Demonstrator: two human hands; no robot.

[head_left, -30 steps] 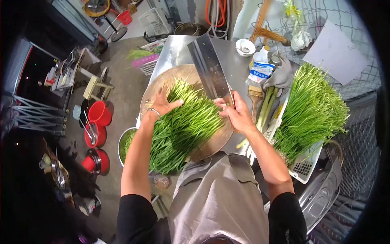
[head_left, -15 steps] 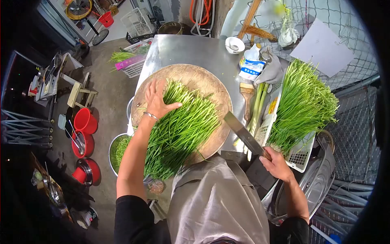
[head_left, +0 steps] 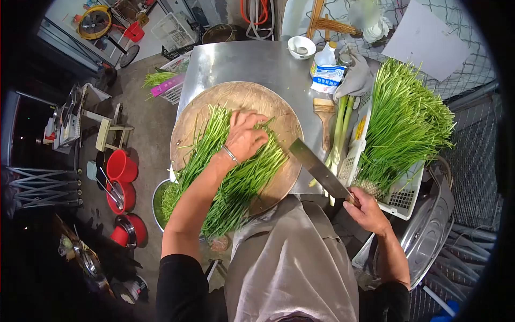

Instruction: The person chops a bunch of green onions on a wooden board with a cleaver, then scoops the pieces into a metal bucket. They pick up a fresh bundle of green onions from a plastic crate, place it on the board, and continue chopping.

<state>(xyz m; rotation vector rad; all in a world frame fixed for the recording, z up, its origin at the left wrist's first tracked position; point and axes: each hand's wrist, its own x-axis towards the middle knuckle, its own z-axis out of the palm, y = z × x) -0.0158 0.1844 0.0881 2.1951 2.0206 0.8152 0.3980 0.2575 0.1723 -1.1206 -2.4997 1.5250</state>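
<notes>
A large heap of green garlic chives [head_left: 220, 177] lies across a round wooden chopping board [head_left: 188, 104], its dark leaf ends hanging over the near edge. On top of the heap my left hand [head_left: 245, 138] presses down, its fingers curled into the stalks; the fingertips are partly hidden among them. My right hand [head_left: 368, 213] is closed round the handle of a cleaver [head_left: 321, 170]. The blade points up and left, its tip close to the board's right edge and apart from the chives.
Right of the board stand a white basket [head_left: 351, 161] of more chives, scallions [head_left: 339, 134], a brush [head_left: 324, 115], a blue-white packet [head_left: 328, 79] and a white bowl [head_left: 301, 48] on the steel table [head_left: 236, 59]. Below left is a metal bowl [head_left: 157, 206] of chopped greens; red buckets [head_left: 122, 166] stand on the floor.
My left hand has moved right, from the heap's left side onto its middle, and its spread fingers have curled in. The chives have spread leftward. The cleaver stays near the board's right edge.
</notes>
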